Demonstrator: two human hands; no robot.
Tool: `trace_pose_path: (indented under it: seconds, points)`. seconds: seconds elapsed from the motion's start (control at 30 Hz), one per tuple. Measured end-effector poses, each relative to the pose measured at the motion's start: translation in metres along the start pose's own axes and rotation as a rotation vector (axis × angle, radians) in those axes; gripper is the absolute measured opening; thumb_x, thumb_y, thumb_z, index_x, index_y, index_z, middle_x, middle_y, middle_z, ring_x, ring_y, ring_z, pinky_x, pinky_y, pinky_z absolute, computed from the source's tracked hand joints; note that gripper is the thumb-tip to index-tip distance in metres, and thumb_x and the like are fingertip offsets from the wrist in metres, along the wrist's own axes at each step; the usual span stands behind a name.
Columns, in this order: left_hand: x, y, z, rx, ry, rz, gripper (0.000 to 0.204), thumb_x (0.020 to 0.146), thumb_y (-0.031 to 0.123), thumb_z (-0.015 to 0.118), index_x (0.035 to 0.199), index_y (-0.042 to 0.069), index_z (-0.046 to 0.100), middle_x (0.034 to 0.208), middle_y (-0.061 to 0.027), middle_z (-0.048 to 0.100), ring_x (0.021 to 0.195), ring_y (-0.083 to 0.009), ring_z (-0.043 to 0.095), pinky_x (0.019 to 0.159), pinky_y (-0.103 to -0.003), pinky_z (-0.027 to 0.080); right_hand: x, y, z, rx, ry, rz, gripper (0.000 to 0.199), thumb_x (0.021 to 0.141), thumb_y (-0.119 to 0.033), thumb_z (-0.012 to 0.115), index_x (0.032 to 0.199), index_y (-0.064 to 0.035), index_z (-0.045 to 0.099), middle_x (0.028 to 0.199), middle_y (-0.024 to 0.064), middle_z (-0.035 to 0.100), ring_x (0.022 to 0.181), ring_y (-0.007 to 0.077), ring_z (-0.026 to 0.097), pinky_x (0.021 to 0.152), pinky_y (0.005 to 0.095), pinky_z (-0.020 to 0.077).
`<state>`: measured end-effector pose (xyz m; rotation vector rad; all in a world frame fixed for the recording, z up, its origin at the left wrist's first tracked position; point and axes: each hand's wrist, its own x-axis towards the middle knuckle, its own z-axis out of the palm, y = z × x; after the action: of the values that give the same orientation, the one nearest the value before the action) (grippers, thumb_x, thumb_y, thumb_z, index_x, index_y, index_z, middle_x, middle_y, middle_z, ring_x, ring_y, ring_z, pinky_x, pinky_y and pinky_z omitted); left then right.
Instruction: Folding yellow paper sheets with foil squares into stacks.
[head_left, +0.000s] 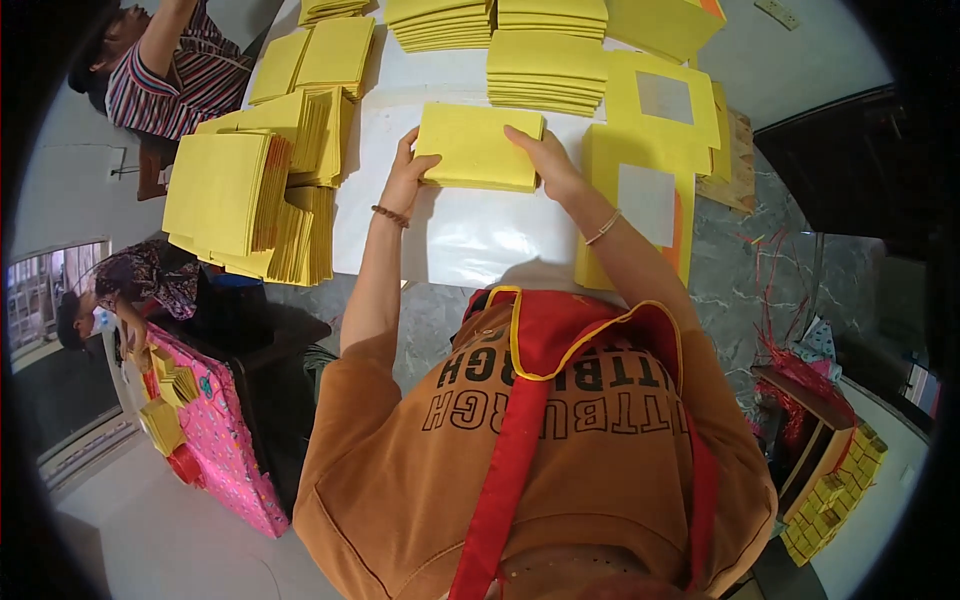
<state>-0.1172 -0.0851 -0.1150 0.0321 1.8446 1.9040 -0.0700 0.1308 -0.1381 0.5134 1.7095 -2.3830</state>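
Note:
Between my two hands is a stack of yellow paper sheets (pixel 478 150), over the white table top. My left hand (pixel 405 180) grips its left end, thumb on top and fingers down the side. On the right end, my right hand (pixel 545 165) closes in the same way, its thumb lying across the upper face. Whether the stack rests on the table or is lifted slightly, I cannot tell. Just beyond it sits a pile of yellow folded paper (pixel 545 72). Larger yellow sheets with a pale rectangle (pixel 646 205) lie beside my right forearm.
Tall yellow stacks (pixel 215 195) crowd the table's left edge, and more piles (pixel 440 22) stand at the far side. A person in a striped top (pixel 170 80) is at the far left. Another person (pixel 150 280) works at a pink-covered table (pixel 235 440).

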Motion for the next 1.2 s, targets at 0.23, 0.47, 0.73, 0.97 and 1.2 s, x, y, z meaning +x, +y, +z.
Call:
trace_pose_path:
  seconds: [0.23, 0.47, 0.73, 0.97, 1.2]
  points:
    - [0.007, -0.013, -0.004, -0.066, 0.054, 0.023, 0.057, 0.078, 0.013, 0.054, 0.129, 0.002, 0.029, 0.114, -0.0119, 0.048, 0.102, -0.0195, 0.049, 0.086, -0.030, 0.039, 0.007, -0.008, 0.010, 0.051, 0.105, 0.093, 0.049, 0.085, -0.041, 0.051, 0.115, -0.0022, 0.049, 0.103, 0.0072, 0.056, 0.095, 0.0143, 0.052, 0.077, 0.0279, 0.0422]
    - [0.014, -0.016, -0.007, -0.147, 0.059, 0.042, 0.059, 0.078, 0.014, 0.055, 0.129, 0.002, 0.028, 0.120, -0.0126, 0.044, 0.109, -0.0210, 0.044, 0.092, -0.032, 0.036, -0.007, -0.026, 0.002, 0.043, 0.072, 0.168, 0.062, 0.084, -0.046, 0.046, 0.125, -0.0012, 0.040, 0.125, 0.0101, 0.045, 0.112, 0.0196, 0.043, 0.091, 0.0400, 0.0339]
    - [0.008, -0.005, -0.006, -0.122, 0.368, 0.163, 0.059, 0.081, 0.024, 0.059, 0.130, 0.004, 0.030, 0.123, -0.0121, 0.042, 0.109, -0.0214, 0.042, 0.088, -0.036, 0.035, -0.077, -0.075, -0.077, 0.066, 0.026, -0.141, 0.046, 0.089, -0.032, 0.046, 0.127, -0.0050, 0.040, 0.120, 0.0086, 0.048, 0.111, 0.0183, 0.044, 0.090, 0.0332, 0.0370]
    - [-0.039, 0.033, 0.082, 0.387, 0.329, 0.762, 0.019, 0.083, 0.006, 0.055, 0.101, 0.001, 0.059, 0.087, -0.0071, 0.061, 0.077, -0.0140, 0.057, 0.069, -0.025, 0.045, -0.157, -0.049, -0.182, -0.222, 0.601, -0.230, 0.037, 0.089, -0.028, 0.048, 0.120, -0.0078, 0.049, 0.109, 0.0027, 0.055, 0.099, 0.0130, 0.050, 0.083, 0.0286, 0.0395]
    - [-0.066, -0.024, 0.188, 0.280, -0.365, 0.168, 0.068, 0.089, 0.034, 0.046, 0.134, -0.006, 0.015, 0.134, -0.0237, 0.032, 0.122, -0.0291, 0.035, 0.099, -0.034, 0.029, -0.180, 0.005, -0.182, 0.051, 0.471, -0.191, 0.058, 0.091, -0.040, 0.039, 0.137, -0.0067, 0.025, 0.139, 0.0089, 0.029, 0.126, 0.0158, 0.028, 0.102, 0.0337, 0.0234]
